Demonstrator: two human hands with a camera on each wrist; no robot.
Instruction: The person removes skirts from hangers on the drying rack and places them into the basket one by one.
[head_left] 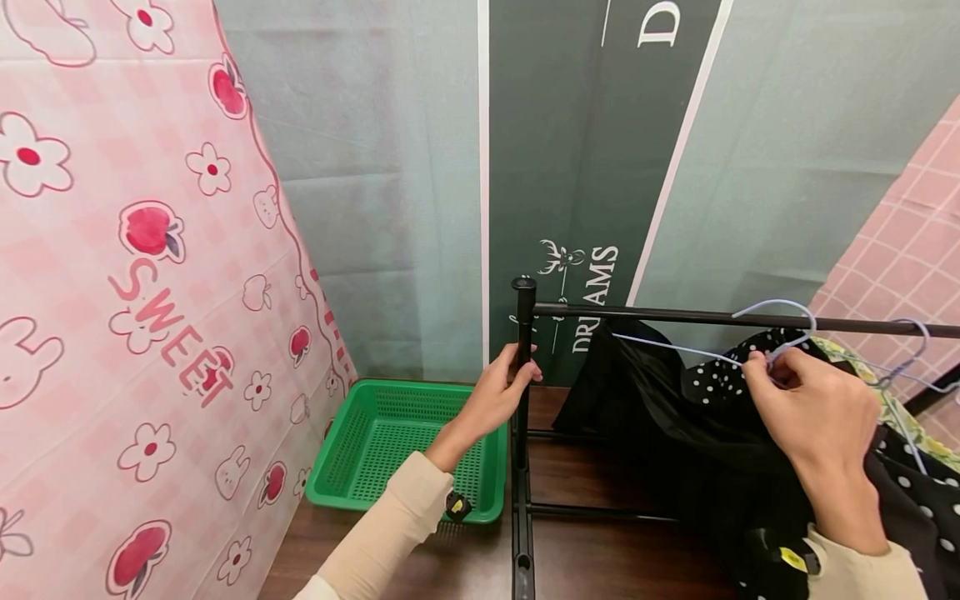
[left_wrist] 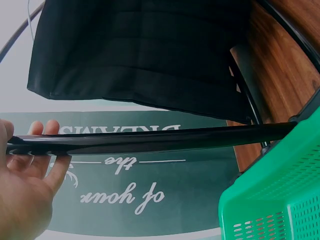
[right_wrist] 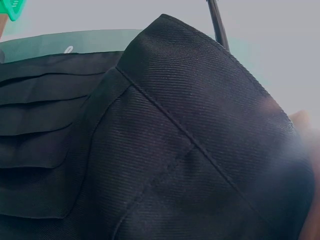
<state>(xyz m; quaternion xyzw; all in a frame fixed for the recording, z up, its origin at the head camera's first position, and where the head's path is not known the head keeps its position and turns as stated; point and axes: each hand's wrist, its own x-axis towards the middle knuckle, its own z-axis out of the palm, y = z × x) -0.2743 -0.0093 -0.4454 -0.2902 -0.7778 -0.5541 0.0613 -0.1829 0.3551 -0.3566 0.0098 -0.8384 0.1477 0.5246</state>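
My left hand [head_left: 497, 392] grips the black upright post [head_left: 523, 433] of a clothes rack, just under its capped top. In the left wrist view the fingers [left_wrist: 59, 172] wrap round that post. At the right, my right hand [head_left: 821, 412] pinches a pale purple hanger [head_left: 678, 345] at its neck. The hook curves up by the rack's top rail [head_left: 652, 315]; whether the rail bears its weight I cannot tell. A black garment [head_left: 652, 433] hangs from this hanger and fills most of the right wrist view, where pleats and seams show.
A green plastic basket [head_left: 405, 392] stands on the wooden floor, left of the rack. Further right along the rail hangs another hanger [head_left: 917, 342], with polka-dot clothing [head_left: 918, 492] nearby. A pink printed cloth [head_left: 150, 350] forms the left side; a grey-green curtain [head_left: 360, 208] covers the back.
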